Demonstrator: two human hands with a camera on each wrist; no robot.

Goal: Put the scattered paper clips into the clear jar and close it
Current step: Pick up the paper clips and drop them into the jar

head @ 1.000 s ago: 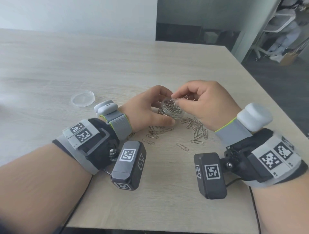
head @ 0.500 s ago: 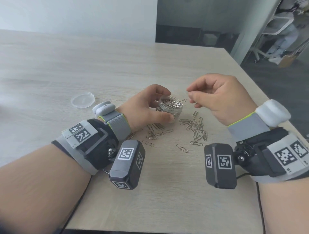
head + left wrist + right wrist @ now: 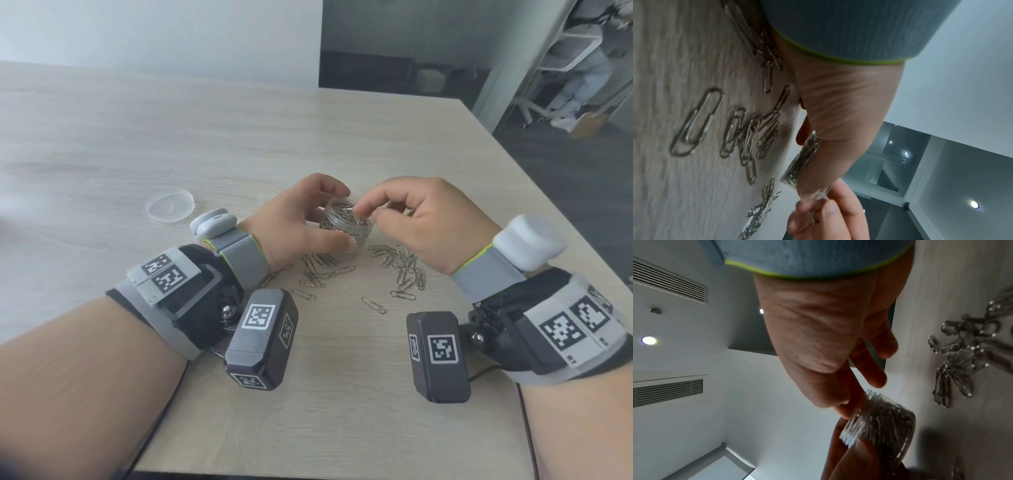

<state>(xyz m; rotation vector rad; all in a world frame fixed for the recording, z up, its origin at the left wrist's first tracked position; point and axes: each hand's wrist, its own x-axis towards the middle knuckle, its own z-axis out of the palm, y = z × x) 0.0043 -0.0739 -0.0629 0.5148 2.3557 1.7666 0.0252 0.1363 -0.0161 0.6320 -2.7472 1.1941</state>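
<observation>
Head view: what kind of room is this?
Probably an office or meeting room. A large light wood-grain table, an office chair past the partition at upper right, and in the right wrist view ceiling air vents with a recessed downlight.

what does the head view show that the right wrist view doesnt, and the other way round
Only the head view shows the clear lid lying on the table left of the hands, both wrist-worn cameras, and the single clips nearest the person.

Only the right wrist view shows the ceiling vents and a ceiling light.

Both show the right hand with fingertips at the open mouth of the clear jar, the left hand holding that jar, and loose paper clips on the table.
</observation>
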